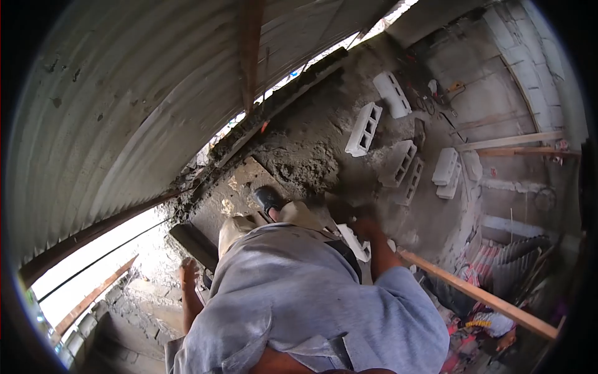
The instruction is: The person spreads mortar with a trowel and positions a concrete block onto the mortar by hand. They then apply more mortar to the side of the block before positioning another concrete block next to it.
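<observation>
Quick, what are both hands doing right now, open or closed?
Left hand: too small to tell if it's open or closed.
Right hand: dark and blurred near a pale block; can't tell.

Light source: daylight, entering by the open gap (103, 240) at lower left, burnt out to white, and a narrow bright slit (305, 67) below the corrugated sheets (124, 118). Interior: dim, grey-brown; floor (364, 196) in soft shade. Optics: fisheye, straight lines bowed, black vignette at corners. Definition: moderate; right hand (364, 227) dark, indistinct; lower-right clutter (483, 321) soft.
</observation>
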The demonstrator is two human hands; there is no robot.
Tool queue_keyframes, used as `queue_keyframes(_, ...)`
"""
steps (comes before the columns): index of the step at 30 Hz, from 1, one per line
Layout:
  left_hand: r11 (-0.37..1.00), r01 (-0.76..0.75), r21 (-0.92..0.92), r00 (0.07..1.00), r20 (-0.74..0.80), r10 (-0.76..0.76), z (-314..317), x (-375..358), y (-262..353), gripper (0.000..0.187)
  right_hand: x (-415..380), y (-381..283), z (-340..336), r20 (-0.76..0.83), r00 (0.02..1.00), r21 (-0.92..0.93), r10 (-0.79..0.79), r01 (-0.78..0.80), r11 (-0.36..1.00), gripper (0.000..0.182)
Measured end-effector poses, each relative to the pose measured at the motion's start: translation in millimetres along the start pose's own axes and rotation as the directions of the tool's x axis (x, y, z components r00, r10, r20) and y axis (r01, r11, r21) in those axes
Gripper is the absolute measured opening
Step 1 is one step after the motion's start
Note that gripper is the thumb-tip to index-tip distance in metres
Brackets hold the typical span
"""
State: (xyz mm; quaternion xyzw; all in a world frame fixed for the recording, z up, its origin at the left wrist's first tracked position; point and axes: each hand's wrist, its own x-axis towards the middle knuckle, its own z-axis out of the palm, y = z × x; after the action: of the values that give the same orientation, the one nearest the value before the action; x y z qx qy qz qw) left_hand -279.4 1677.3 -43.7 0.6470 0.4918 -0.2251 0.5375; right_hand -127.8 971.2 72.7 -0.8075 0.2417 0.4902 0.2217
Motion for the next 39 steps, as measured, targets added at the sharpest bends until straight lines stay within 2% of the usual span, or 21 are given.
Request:
queue_keyframes(5,0.997,-0.073,-0.026,0.991,0.11,0.076,5,0,74,0.044,-34,67,77,0.028,0.968,0.129,0.249,-0.25,0.96,0.05)
queue_keyframes(12,0.993,-0.11,-0.05,0.977,0.176,0.118,-29,19,11,0.043,-62,68,112,0.21,0.934,0.05,0.29,-0.306,0.951,0.053)
queue_keyframes(13,0.992,-0.071,0.1,0.993,0.106,0.061,-36,7,9,0.045,-53,76,116,0.183,0.972,-0.019,0.147,-0.146,0.989,0.054)
queue_keyframes(14,0.994,0.01,-0.113,0.983,0.181,0.01,-52,24,-29,0.039,-43,73,118,0.174,0.985,-0.099,-0.013,0.031,0.995,0.054)
queue_keyframes(15,0.999,-0.033,-0.039,0.984,0.175,0.04,-57,32,-54,0.035,-57,38,113,0.105,0.97,0.047,0.218,-0.224,0.973,0.054)
queue_keyframes(17,0.966,-0.192,0.176,0.97,0.184,0.159,-91,18,-84,0.03,-44,35,115,0.124,0.992,-0.037,0.009,-0.004,0.999,0.038)
queue_keyframes(18,0.899,-0.3,0.318,0.946,0.219,0.238,-99,5,-90,0.03,-23,50,119,0.141,0.905,-0.49,-0.402,0.417,0.766,0.025)
queue_keyframes(20,0.921,-0.162,0.353,0.986,0.011,0.169,-104,4,-118,0.035,26,80,126,0.11,0.898,-0.337,-0.426,0.437,0.834,0.03)
queue_keyframes(21,0.938,-0.106,0.329,0.99,-0.055,0.131,-102,-4,-114,0.028,-17,15,113,0.036,0.999,-0.149,-0.039,0.044,0.988,0.034)
queue_keyframes(22,0.951,-0.06,0.304,0.99,-0.104,0.096,-103,-14,-108,0.022,-26,7,108,0.057,0.971,-0.231,-0.231,0.238,0.943,0.036)
queue_keyframes(23,0.851,-0.242,0.466,0.949,-0.07,0.308,-110,-9,-124,0.022,-33,3,104,0.084,0.91,-0.298,-0.405,0.411,0.862,0.037)
queue_keyframes(24,0.686,-0.399,0.608,0.868,0.011,0.496,-109,9,-147,0.023,-38,-12,99,0.096,0.901,-0.315,-0.423,0.43,0.846,0.037)
queue_keyframes(26,0.7,-0.42,0.577,0.83,-0.067,0.554,-98,19,-158,0.024,-48,-29,95,0.16,0.935,-0.345,-0.315,0.352,0.87,0.035)
queue_keyframes(28,0.972,-0.136,0.189,0.969,-0.18,0.171,-85,0,-125,0.042,-51,-33,89,0.254,0.892,-0.482,-0.374,0.452,0.75,0.033)
queue_keyframes(32,0.981,-0.065,0.185,0.995,-0.057,0.077,-77,-47,-71,0.034,-14,28,97,0.269,0.753,-0.776,-0.601,0.539,0.327,0.028)
queue_keyframes(34,0.902,-0.358,0.243,0.929,-0.007,0.37,-66,-1,-132,0.029,-19,18,99,0.229,0.898,-0.63,-0.375,0.43,0.646,0.029)
queue_keyframes(35,0.539,-0.656,0.528,0.682,0.108,0.724,-69,0,-134,0.031,-11,28,103,0.193,0.862,-0.737,-0.47,0.443,0.511,0.031)
queue_keyframes(36,0.855,-0.393,0.339,0.917,0.083,0.389,-71,-12,-124,0.036,-9,36,100,0.148,0.95,-0.498,-0.276,0.312,0.809,0.036)
queue_keyframes(37,0.682,-0.577,0.45,0.791,0.098,0.604,-70,28,-168,0.041,40,83,98,0.324,0.832,-0.768,-0.451,0.51,0.388,0.039)
queue_keyframes(38,0.2,-0.77,0.606,0.461,0.311,0.832,-78,38,-175,0.046,2,52,98,0.189,0.959,-0.499,-0.213,0.281,0.82,0.039)
queue_keyframes(39,0.522,-0.648,0.554,0.724,0.235,0.649,-79,34,-169,0.048,-54,4,97,0.037,0.998,-0.079,0.044,-0.041,0.996,0.04)
